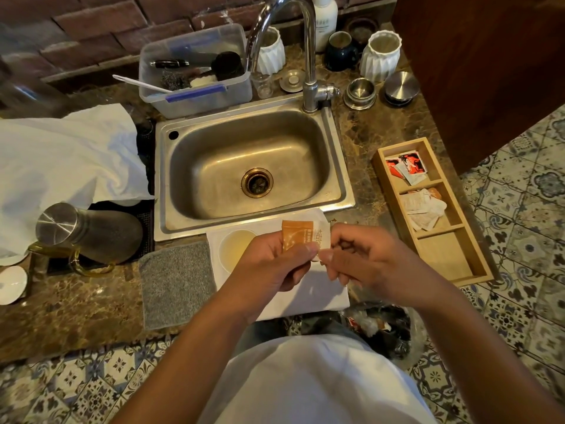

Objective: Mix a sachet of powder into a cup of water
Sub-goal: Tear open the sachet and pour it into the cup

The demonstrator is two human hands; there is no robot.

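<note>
An orange and white sachet (pixel 301 235) is held upright just in front of the sink, above the counter edge. My left hand (pixel 275 264) pinches its lower left part between thumb and fingers. My right hand (pixel 363 261) pinches its right white edge. Under the hands a cup (pixel 235 246) of pale yellowish liquid stands on a white cloth (pixel 312 298); my left hand hides its right side.
A steel sink (pixel 253 169) with a tap (pixel 308 50) lies behind. A wooden tray (pixel 434 209) with more sachets is at the right. A grey mat (pixel 177 283) and a glass jug (pixel 88 234) with a steel lid are at the left. A bin bag (pixel 385 328) sits below.
</note>
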